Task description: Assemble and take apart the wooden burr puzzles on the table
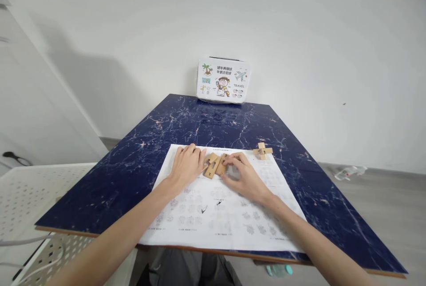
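Flat wooden puzzle pieces with dark markings lie on the white printed sheet (229,228), between my two hands. My left hand (189,161) rests palm down on the sheet with its fingers stretched out; its thumb side touches the leftmost wooden puzzle pieces (212,168). My right hand (244,177) is curled, its fingertips and thumb at the edge of another wooden puzzle piece (221,164). Part of a further piece shows behind the right fingers. To the right, at the sheet's upper corner, stands a cross-shaped wooden block assembly (262,151).
The dark blue marbled table (213,126) ends at a wall. A white printed case (222,80) leans there at the far edge. A white perforated surface (26,197) adjoins on the left. On the floor lie a clear bottle (279,270) and a crumpled plastic item (350,172).
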`<action>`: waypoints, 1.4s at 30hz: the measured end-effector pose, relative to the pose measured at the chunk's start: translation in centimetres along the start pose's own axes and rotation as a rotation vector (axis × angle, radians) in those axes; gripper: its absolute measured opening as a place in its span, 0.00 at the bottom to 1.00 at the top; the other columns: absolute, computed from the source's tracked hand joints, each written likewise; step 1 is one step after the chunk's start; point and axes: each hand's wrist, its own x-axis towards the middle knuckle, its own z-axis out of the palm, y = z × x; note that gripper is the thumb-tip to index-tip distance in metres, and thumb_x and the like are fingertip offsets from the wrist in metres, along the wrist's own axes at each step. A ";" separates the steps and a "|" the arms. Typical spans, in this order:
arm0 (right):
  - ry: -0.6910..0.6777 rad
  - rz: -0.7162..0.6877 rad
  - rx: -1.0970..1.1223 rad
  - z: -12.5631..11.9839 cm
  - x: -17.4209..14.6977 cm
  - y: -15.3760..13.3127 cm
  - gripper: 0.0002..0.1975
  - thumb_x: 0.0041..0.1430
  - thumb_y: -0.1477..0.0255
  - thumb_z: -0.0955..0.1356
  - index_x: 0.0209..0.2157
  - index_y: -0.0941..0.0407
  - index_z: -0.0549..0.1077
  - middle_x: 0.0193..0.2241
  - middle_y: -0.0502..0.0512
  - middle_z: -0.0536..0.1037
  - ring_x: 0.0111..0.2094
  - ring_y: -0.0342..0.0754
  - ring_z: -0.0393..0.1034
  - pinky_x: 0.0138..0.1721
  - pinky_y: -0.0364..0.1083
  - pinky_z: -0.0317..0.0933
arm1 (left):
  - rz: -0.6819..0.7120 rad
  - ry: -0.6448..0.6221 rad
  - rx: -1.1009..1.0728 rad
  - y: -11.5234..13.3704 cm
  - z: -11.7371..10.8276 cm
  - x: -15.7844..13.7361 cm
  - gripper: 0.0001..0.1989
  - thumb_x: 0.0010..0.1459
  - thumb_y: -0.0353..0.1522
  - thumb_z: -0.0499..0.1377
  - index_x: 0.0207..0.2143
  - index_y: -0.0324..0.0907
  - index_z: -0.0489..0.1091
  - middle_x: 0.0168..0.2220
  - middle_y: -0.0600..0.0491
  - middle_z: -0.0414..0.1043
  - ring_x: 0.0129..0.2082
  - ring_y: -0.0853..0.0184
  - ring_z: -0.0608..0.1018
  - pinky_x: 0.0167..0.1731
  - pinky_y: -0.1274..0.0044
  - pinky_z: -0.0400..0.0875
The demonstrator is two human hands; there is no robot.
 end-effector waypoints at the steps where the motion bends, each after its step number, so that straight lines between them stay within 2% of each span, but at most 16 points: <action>1: 0.002 0.000 0.002 0.0 0.0 0.0 0.12 0.59 0.72 0.72 0.46 0.51 0.72 0.49 0.60 0.69 0.53 0.58 0.70 0.59 0.60 0.66 | -0.001 0.002 -0.007 0.1 -0.1 0.0 0.20 0.73 0.34 0.47 0.38 0.40 0.79 0.36 0.44 0.77 0.41 0.53 0.78 0.42 0.62 0.64; 6: 0.004 0.005 0.002 -0.2 0.0 -0.1 0.16 0.59 0.72 0.71 0.48 0.50 0.71 0.49 0.59 0.70 0.51 0.57 0.70 0.57 0.58 0.67 | -0.023 0.012 -0.094 0.5 -0.3 -0.1 0.26 0.73 0.40 0.50 0.25 0.40 0.75 0.32 0.46 0.75 0.36 0.57 0.78 0.44 0.63 0.65; 10: 0.019 0.031 -0.012 -0.2 0.1 0.3 0.24 0.59 0.69 0.72 0.55 0.50 0.67 0.54 0.61 0.70 0.56 0.59 0.68 0.59 0.60 0.66 | -0.041 -0.010 -0.162 0.7 -0.4 0.0 0.28 0.73 0.43 0.50 0.21 0.42 0.69 0.29 0.48 0.74 0.33 0.59 0.77 0.43 0.65 0.65; 15: 0.027 0.008 -0.061 0.1 -0.1 0.8 0.34 0.60 0.63 0.73 0.64 0.50 0.61 0.63 0.63 0.66 0.65 0.62 0.61 0.66 0.63 0.58 | -0.098 -0.065 -0.259 0.8 -0.8 0.2 0.25 0.72 0.45 0.52 0.23 0.42 0.67 0.29 0.49 0.75 0.30 0.61 0.76 0.37 0.69 0.64; 20: 0.000 -0.006 -0.122 0.3 -0.2 0.8 0.34 0.61 0.61 0.73 0.65 0.48 0.61 0.65 0.62 0.66 0.66 0.62 0.62 0.66 0.64 0.58 | -0.169 -0.117 -0.339 0.6 -1.2 0.3 0.19 0.72 0.44 0.52 0.31 0.43 0.69 0.29 0.51 0.78 0.28 0.61 0.77 0.30 0.72 0.61; 23: -0.019 -0.005 -0.137 0.3 -0.2 0.8 0.33 0.62 0.60 0.72 0.65 0.49 0.62 0.66 0.63 0.66 0.66 0.63 0.61 0.66 0.65 0.58 | -0.180 -0.100 -0.327 0.4 -1.0 0.3 0.17 0.73 0.43 0.52 0.33 0.43 0.68 0.31 0.50 0.79 0.30 0.60 0.79 0.32 0.72 0.62; 27: -0.043 0.009 -0.145 0.4 -0.1 0.8 0.31 0.62 0.59 0.72 0.63 0.51 0.63 0.63 0.64 0.69 0.65 0.63 0.63 0.64 0.65 0.59 | -0.139 -0.005 -0.228 0.1 -0.4 0.2 0.14 0.73 0.38 0.52 0.33 0.43 0.68 0.31 0.50 0.78 0.34 0.57 0.79 0.39 0.68 0.65; 30: -0.023 0.017 -0.135 0.4 0.0 0.8 0.29 0.61 0.60 0.72 0.61 0.51 0.65 0.60 0.63 0.72 0.62 0.62 0.66 0.63 0.64 0.60 | -0.112 0.077 -0.180 0.0 -0.2 0.2 0.09 0.71 0.34 0.53 0.36 0.42 0.68 0.35 0.47 0.77 0.39 0.56 0.77 0.43 0.66 0.65; 33: -0.025 -0.003 -0.114 0.2 0.2 0.9 0.28 0.58 0.64 0.73 0.58 0.52 0.66 0.57 0.62 0.73 0.59 0.61 0.67 0.62 0.62 0.61 | -0.001 0.128 -0.212 0.1 -0.4 0.2 0.09 0.69 0.33 0.54 0.33 0.43 0.67 0.37 0.48 0.75 0.40 0.58 0.74 0.44 0.67 0.66; 35: -0.034 -0.040 -0.102 0.0 0.3 1.1 0.28 0.56 0.68 0.72 0.58 0.53 0.66 0.56 0.62 0.73 0.59 0.61 0.67 0.62 0.61 0.61 | 0.093 0.126 -0.246 0.4 -0.6 0.1 0.10 0.66 0.35 0.57 0.30 0.44 0.66 0.34 0.50 0.72 0.39 0.59 0.72 0.43 0.67 0.66; 38: -0.049 -0.090 -0.100 -0.1 0.3 1.3 0.29 0.53 0.71 0.71 0.58 0.53 0.66 0.56 0.62 0.73 0.59 0.60 0.66 0.62 0.61 0.60 | 0.156 0.082 -0.264 0.7 -0.8 -0.1 0.13 0.60 0.42 0.63 0.30 0.44 0.67 0.34 0.51 0.70 0.39 0.59 0.70 0.44 0.66 0.66; 42: 0.003 -0.057 -0.169 0.1 0.2 1.2 0.32 0.55 0.65 0.72 0.59 0.55 0.64 0.57 0.66 0.70 0.60 0.63 0.64 0.62 0.63 0.60 | 0.157 0.029 -0.254 0.9 -1.0 -0.2 0.17 0.53 0.45 0.67 0.32 0.44 0.68 0.35 0.51 0.71 0.40 0.57 0.70 0.46 0.64 0.66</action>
